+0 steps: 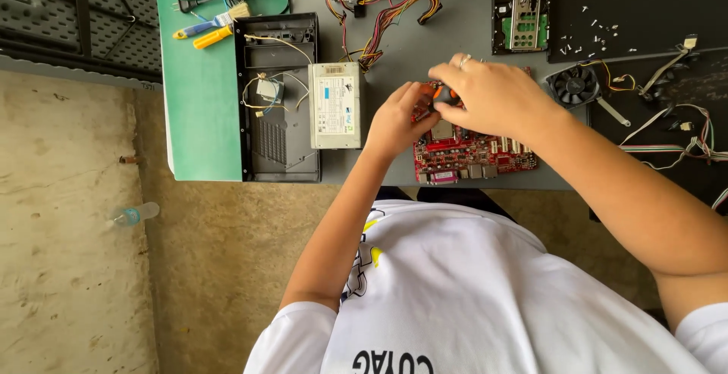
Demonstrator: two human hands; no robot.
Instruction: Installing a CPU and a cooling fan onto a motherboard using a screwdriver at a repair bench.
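The grey worktop (470,25) carries a red circuit board (470,154) at its near edge, with bare surface beyond. Just left stands a grey power supply (335,105). The right hand (493,93) grips an orange-and-black tool (445,95) over the board; the left hand (396,120) touches it, its grip closure unclear.

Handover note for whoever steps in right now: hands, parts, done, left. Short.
Left hand: resting on the left edge of the red motherboard, steadying it; nothing clearly gripped.
Right hand: closed over an orange-and-black tool handle, held down on the board.
Parts: board at the table's near edge; grey power supply to its left, leaning on the open black case; small fan to the right; loose screws on the black mat beyond.
Done: board, power supply and fan are out of the case.
Left: work on the board is in hand; the exact spot under the hands is hidden.
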